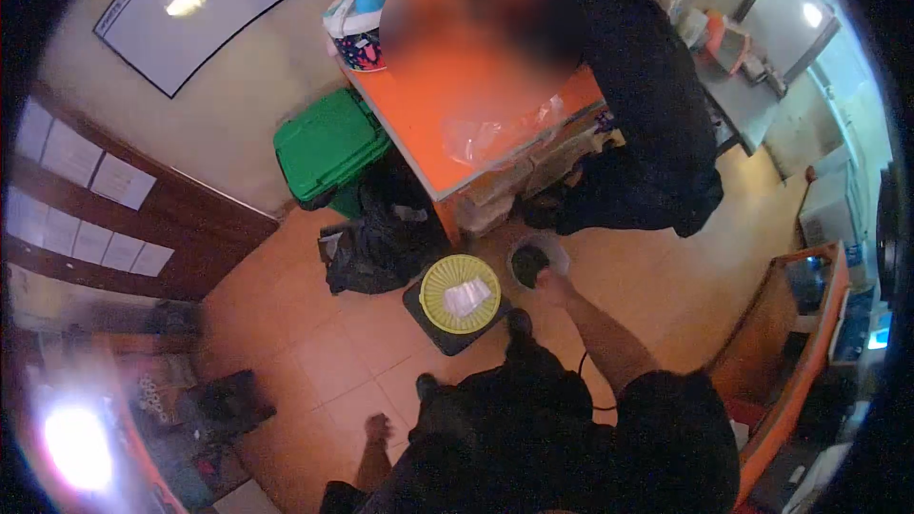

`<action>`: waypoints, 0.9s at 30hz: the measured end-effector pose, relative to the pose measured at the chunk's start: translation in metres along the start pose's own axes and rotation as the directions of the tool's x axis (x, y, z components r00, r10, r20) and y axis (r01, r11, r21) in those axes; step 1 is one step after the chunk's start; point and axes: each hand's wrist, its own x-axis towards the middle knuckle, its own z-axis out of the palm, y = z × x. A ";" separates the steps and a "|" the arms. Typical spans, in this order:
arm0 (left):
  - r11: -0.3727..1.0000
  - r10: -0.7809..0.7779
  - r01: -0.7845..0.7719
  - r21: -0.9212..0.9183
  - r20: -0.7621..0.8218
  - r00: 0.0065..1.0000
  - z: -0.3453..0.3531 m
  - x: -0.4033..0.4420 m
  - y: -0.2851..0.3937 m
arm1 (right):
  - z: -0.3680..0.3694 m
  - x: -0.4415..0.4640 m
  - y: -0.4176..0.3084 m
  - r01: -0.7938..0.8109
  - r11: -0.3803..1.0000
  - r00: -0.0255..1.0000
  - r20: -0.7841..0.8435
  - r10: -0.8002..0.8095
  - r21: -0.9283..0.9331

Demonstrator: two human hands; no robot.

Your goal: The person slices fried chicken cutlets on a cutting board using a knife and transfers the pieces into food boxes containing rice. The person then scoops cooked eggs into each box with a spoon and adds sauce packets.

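Note:
My right hand (549,286) reaches down to the near rim of a round pale bucket (560,249) on the floor. Dark material (529,267) shows inside the bucket. The fingers are hard to make out there, so I cannot tell whether they grip anything. Low on the left hangs my left hand (378,428), apart from any object, its fingers loosely bent and nothing visible in them. Between the hands and farther forward, a yellow ribbed basket (431,309) rests on a black square base (451,343). A whitish, plastic-looking packet (466,298) lies in the basket.
An orange table (407,124) with clear plastic (486,138) on it stands ahead. Another person in dark clothes (647,105) bends beside it. A green lidded bin (328,143) and a black bag (381,243) stand left; an orange-edged cabinet (785,362) is at right.

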 end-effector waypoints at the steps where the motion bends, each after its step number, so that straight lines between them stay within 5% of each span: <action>1: 0.999 0.014 -0.016 0.041 0.052 0.999 0.015 -0.030 -0.015 | -0.017 0.021 -0.018 0.054 0.998 0.985 -0.163 -0.050 0.020; 5: 0.990 0.114 -0.128 0.056 0.197 0.974 0.088 -0.114 -0.038 | -0.102 0.090 -0.105 0.377 0.918 0.727 -0.575 -0.376 -0.124; 8: 0.981 0.190 -0.194 -0.005 0.230 0.955 0.132 -0.150 -0.015 | -0.141 0.116 -0.149 0.437 0.887 0.745 -0.492 -0.451 -0.153; 10: 0.972 0.231 -0.217 -0.086 0.218 0.948 0.146 -0.162 0.017 | -0.137 0.135 -0.153 0.365 0.821 0.719 -0.427 -0.548 -0.439; 14: 0.939 0.291 -0.253 -0.231 0.147 0.945 0.152 -0.178 0.080 | -0.111 0.149 -0.137 0.356 0.785 0.738 -0.364 -0.569 -0.506; 16: 0.928 0.292 -0.253 -0.272 0.113 0.950 0.151 -0.179 0.094 | -0.104 0.144 -0.129 0.386 0.824 0.851 -0.185 -0.491 -0.414; 20: 0.898 0.309 -0.269 -0.348 0.065 0.949 0.149 -0.194 0.106 | -0.112 0.137 -0.159 0.361 0.874 0.780 -0.407 -0.475 -0.326; 22: 0.886 0.318 -0.275 -0.374 0.058 0.946 0.153 -0.202 0.094 | -0.127 0.143 -0.169 0.420 0.825 0.653 -0.505 -0.564 -0.378; 24: 0.846 0.337 -0.262 -0.464 0.086 0.938 0.159 -0.171 0.035 | -0.124 0.160 -0.159 0.467 0.802 0.667 -0.447 -0.596 -0.372; 27: 0.972 0.145 -0.132 -0.197 0.056 0.988 0.165 -0.160 -0.029 | -0.123 0.165 -0.153 0.528 0.785 0.660 -0.426 -0.619 -0.324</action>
